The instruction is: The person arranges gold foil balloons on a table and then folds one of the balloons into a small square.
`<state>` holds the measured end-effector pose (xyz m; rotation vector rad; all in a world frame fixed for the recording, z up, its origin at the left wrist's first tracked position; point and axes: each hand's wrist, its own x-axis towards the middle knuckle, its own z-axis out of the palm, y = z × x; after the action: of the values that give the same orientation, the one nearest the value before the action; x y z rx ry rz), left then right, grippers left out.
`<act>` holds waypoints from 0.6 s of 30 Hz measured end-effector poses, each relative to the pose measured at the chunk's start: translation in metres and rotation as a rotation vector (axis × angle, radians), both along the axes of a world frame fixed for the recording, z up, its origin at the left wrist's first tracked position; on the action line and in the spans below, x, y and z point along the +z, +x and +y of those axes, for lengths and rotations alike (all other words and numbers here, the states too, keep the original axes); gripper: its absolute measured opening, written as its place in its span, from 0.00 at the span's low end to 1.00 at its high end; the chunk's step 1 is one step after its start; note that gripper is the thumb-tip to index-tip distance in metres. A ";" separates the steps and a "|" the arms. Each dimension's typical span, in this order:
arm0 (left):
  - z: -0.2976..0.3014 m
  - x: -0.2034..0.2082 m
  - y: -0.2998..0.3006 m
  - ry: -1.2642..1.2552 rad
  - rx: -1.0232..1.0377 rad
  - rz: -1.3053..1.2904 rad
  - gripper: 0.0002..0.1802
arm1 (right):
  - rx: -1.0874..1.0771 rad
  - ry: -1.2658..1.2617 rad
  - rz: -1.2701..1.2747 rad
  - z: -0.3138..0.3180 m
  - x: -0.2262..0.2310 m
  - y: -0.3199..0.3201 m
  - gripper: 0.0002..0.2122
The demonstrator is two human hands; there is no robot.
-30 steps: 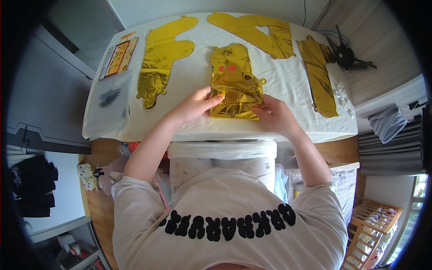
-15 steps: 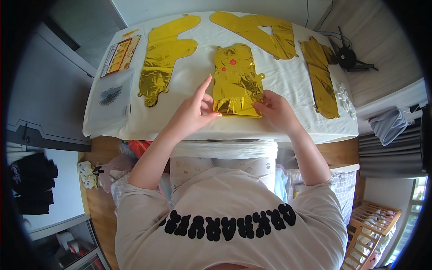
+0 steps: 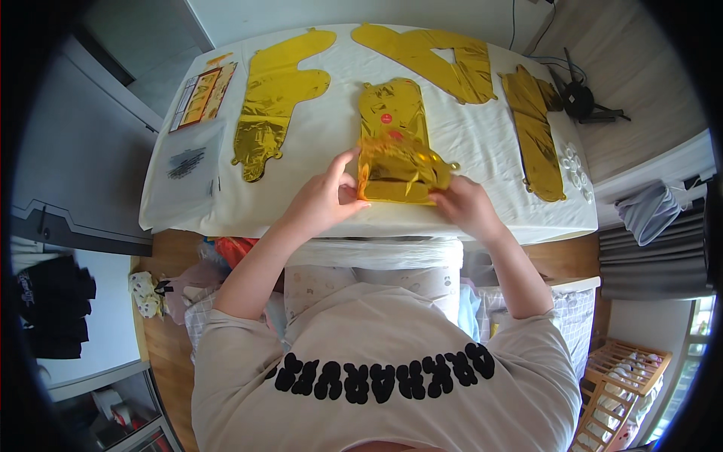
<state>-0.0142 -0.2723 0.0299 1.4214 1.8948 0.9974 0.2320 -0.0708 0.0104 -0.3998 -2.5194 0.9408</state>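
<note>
At the tabletop's (image 3: 226, 220) near edge, midway along it, lies a gold foil balloon (image 3: 395, 143), flat and partly folded, its raised upper layer blurred. The right hand (image 3: 461, 205) pinches its near right corner; the left hand (image 3: 325, 192) curves around the near left corner, thumb and forefinger spread, though I cannot tell whether it grips. The step in hand looks like folding or straightening that layer; the next move calls for holding both near corners while the loose foil is flattened. Beyond, a clear plastic bag (image 3: 179, 184) lies by the left edge, white rings (image 3: 577, 175) by the right. Farther back are three more foil balloons (image 3: 263, 98), one along the far edge.
</note>
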 end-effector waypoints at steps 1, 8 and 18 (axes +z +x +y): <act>-0.002 -0.001 0.001 0.017 0.009 -0.001 0.51 | 0.002 0.001 0.000 -0.001 0.000 0.005 0.07; -0.013 -0.012 -0.005 0.342 -0.226 0.500 0.23 | 0.256 0.448 0.143 -0.017 0.007 0.024 0.23; -0.009 -0.014 -0.008 0.324 -0.380 0.721 0.27 | 0.276 0.530 0.104 -0.015 0.003 0.026 0.15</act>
<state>-0.0224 -0.2816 0.0157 2.4756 1.8381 0.6657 0.2581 -0.0860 0.0139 0.1592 -2.6346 0.3357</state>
